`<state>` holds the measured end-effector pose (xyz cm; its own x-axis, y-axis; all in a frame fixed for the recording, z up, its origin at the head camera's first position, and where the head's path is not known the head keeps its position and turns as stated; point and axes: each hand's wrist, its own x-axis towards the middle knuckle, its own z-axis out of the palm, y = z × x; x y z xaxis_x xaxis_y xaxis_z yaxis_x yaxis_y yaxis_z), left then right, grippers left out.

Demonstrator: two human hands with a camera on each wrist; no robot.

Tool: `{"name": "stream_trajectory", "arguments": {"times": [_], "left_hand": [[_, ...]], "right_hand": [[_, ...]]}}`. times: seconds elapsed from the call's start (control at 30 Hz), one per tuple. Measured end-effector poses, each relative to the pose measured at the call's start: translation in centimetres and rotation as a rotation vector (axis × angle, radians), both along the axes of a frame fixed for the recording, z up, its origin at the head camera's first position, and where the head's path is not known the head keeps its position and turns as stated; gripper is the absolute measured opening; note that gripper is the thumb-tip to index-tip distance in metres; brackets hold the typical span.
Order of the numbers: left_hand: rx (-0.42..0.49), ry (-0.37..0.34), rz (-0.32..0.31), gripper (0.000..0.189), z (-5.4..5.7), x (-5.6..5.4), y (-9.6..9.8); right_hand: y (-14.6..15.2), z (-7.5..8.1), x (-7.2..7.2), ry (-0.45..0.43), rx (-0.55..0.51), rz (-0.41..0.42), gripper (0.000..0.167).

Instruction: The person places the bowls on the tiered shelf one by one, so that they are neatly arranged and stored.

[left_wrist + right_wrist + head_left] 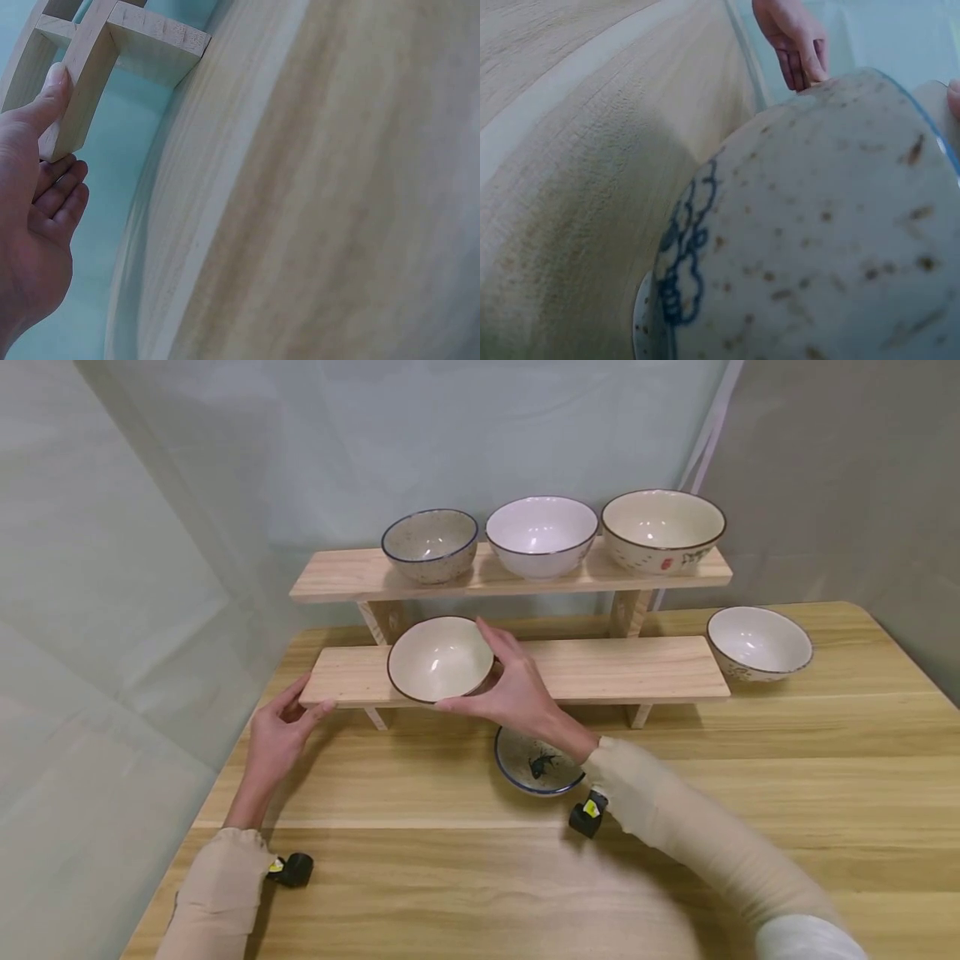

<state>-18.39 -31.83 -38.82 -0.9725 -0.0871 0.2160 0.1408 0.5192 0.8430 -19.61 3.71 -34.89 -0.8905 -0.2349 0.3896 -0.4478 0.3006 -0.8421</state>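
My right hand (517, 693) holds a cream bowl (438, 656) with a dark brown rim by its right side, thumb at the near rim and fingers at the far side. The bowl is at the left part of the lower wooden shelf (622, 670). My left hand (273, 739) grips that shelf's left end; in the left wrist view its thumb (54, 84) lies on one face and the fingers curl under. Below my right wrist, a blue-rimmed bowl (534, 767) with a fish design sits on the table, and its speckled outside (817, 225) fills much of the right wrist view.
On the upper shelf (337, 572) stand a speckled blue-rimmed bowl (431, 547), a white bowl (542, 535) and a larger cream bowl (663, 531). Another white bowl (759, 642) is on the wooden table (825, 793), right of the lower shelf. Fabric walls (465, 435) rise behind.
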Motion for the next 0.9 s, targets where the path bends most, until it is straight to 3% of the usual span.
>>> {"name": "stream_trajectory", "arguments": {"times": [0.3,0.9], "left_hand": [[-0.002,0.001,0.005,0.07,-0.06,-0.05,-0.1],[-0.025,0.009,0.012,0.07,-0.01,-0.01,0.03]], "right_hand": [[-0.35,0.07,-0.15,-0.052,0.0,0.011,0.119],[-0.25,0.78,-0.4,-0.102,0.11,0.036,0.114]]}}
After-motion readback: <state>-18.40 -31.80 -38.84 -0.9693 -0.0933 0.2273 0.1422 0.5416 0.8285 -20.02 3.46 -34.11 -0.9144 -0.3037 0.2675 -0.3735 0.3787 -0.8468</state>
